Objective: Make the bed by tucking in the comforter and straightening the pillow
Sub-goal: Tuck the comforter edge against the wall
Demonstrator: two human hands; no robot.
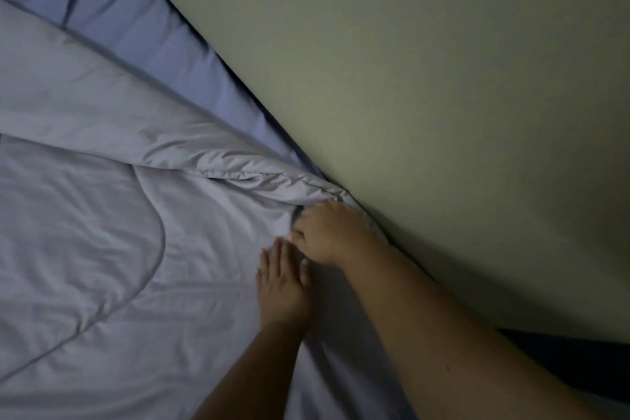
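A pale grey-lavender quilted comforter (112, 249) covers the lower left of the view, its folded top edge running toward the wall. My right hand (329, 233) sits at that edge right beside the wall, fingers curled down into the bunched fabric at the gap. My left hand (283, 285) lies flat on the comforter just below and left of it, fingers straight and pressing. A darker blue sheet (143, 31) shows beyond the fold. No pillow is visible.
A plain greenish-beige wall (443, 95) fills the right and top, meeting the bed along a diagonal line. A dark gap (562, 361) shows between bed and wall at the lower right. The room is dim.
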